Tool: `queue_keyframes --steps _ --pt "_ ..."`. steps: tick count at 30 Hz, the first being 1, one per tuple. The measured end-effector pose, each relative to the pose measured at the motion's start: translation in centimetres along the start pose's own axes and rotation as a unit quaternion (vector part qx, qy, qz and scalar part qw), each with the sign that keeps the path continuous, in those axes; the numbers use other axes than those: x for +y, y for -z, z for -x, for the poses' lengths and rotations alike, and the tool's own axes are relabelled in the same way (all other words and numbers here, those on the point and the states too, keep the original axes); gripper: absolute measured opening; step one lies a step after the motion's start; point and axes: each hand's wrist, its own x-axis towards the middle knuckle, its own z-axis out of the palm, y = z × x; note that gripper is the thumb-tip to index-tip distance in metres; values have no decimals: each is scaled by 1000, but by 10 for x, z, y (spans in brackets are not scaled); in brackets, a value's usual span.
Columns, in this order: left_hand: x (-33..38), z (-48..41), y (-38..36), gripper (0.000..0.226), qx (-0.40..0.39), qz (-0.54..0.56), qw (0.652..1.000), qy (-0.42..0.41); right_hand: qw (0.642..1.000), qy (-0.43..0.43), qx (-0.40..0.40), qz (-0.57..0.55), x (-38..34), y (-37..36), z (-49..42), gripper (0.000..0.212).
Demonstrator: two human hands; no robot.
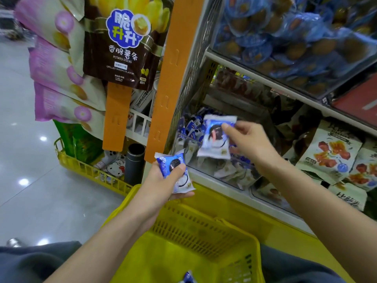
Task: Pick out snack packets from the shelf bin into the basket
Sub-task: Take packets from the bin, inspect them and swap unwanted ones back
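Right hand pinches a blue-and-white snack packet by its side edge, thumb and forefinger closed on the film. The packet hangs above the clear shelf bin, where more of the same lie heaped. Left hand grips a second packet across the palm with the thumb on top, just over the far rim of the yellow basket. A corner of a third packet shows low inside the basket. Judged: light, pillow-style wrap; the glossy film is likely slick. Contents are probably a soft or crumbly cake, so squeeze little. Best hold looks to be the crimped seam or a flat edge, not the puffed middle. A short drop into the basket should do no harm.
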Motion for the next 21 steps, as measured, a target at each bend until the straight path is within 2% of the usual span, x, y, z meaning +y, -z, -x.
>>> queue_keyframes --steps 2,3,7,10,12,17,21 --pt "1 -2 0 34 12 -6 1000 10 988 64 101 99 8 4 -20 17" --pt "1 -3 0 34 11 -7 1000 12 982 65 108 143 13 3 -29 19" --pt "2 -5 0 35 10 -5 1000 14 967 -74 -11 242 39 -9 -55 26" --pt "2 -6 1 36 15 -10 1000 21 951 -99 -88 278 54 -11 -62 34" --pt "2 -6 0 36 14 -12 1000 26 957 -108 -103 249 61 -14 -65 33" --pt "4 -9 -3 36 21 -5 999 33 959 -71 -65 266 59 -33 -79 45" --pt "4 -11 -5 37 22 -5 999 36 923 -90 -113 356 52 -42 -88 47"
